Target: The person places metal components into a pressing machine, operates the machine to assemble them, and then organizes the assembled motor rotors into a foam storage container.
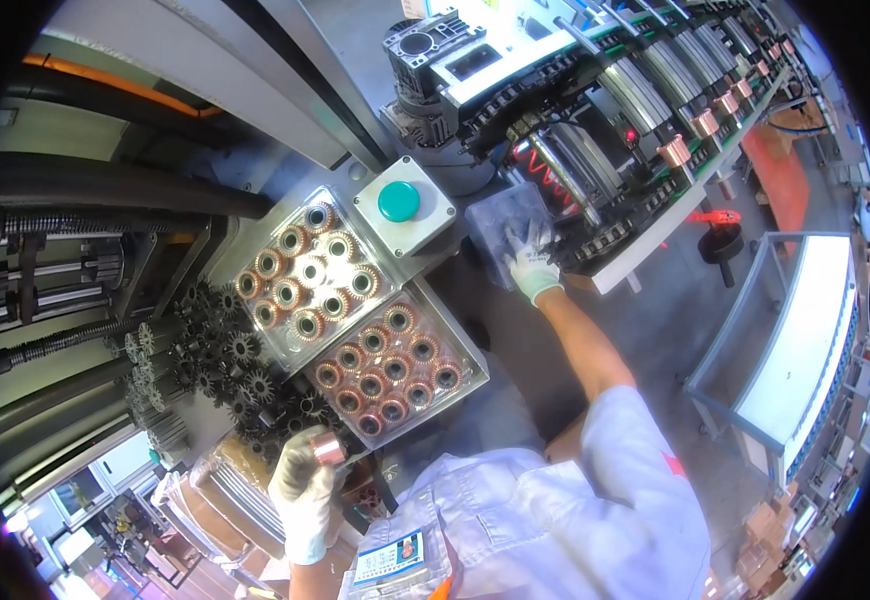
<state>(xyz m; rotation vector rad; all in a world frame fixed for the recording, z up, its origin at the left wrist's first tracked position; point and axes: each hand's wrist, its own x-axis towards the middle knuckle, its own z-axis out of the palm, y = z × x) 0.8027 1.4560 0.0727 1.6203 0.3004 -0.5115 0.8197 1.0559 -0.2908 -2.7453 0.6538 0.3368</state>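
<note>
My left hand (302, 490), in a white glove, is closed around a copper commutator (327, 448), held up at the corner of the nearer tray. Across from it, my right hand (533, 262), also gloved, reaches out to the front end of the conveyor. Its fingers are stretched out over a greyish translucent plastic piece (492, 236), and I cannot tell whether they press on it. Two clear plastic trays lie side by side: the nearer tray (473, 378) and the farther tray (387, 287). Both carry rows of ring-shaped copper commutators (395, 370) standing on end.
A grey control box (435, 232) with a green push button (399, 201) stands beside the trays. Dark toothed metal cores (240, 348) are heaped to their left. The conveyor (615, 150) carries steel cylinders with copper ends. At right stands a white-topped roller table (795, 350).
</note>
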